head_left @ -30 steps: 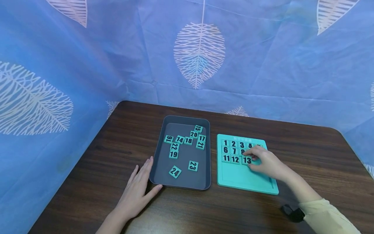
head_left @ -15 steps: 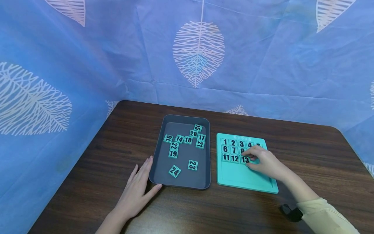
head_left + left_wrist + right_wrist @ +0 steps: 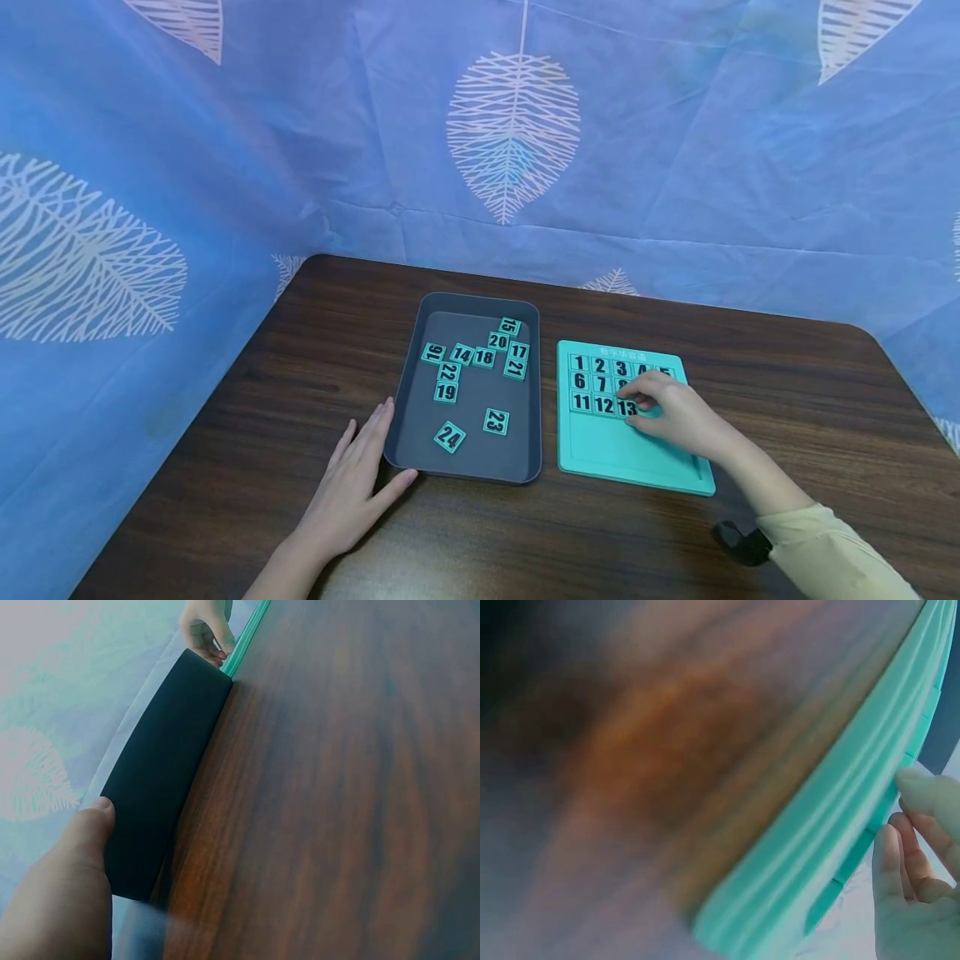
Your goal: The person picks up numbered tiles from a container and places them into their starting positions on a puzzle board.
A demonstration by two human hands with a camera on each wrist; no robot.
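Observation:
With thumb and fingertips, my right hand (image 3: 678, 417) pinches the number 13 tile (image 3: 626, 408) on the turquoise puzzle board (image 3: 600, 454). That tile sits in the third row, beside the 12 tile (image 3: 603, 406). Tiles 1 to 5 and 6 onward form the two rows above, some partly covered by my fingers. My left hand (image 3: 348, 487) lies with straight fingers along the left side of the dark grey tray (image 3: 480, 458), thumb at its near corner. In the left wrist view the thumb (image 3: 88, 836) touches the tray's outer wall (image 3: 169, 772).
Several loose number tiles lie in the tray, among them 24 (image 3: 450, 437), 23 (image 3: 496, 422), 14 (image 3: 462, 355) and 15 (image 3: 509, 326). The brown wooden table (image 3: 337, 333) meets a blue leaf-print cloth (image 3: 637, 167) behind. A black wrist device (image 3: 742, 546) is by the right sleeve.
The 13 tile has slid slightly left, up against the 12 tile, with my right hand moving along. My left hand and the tray have stayed put.

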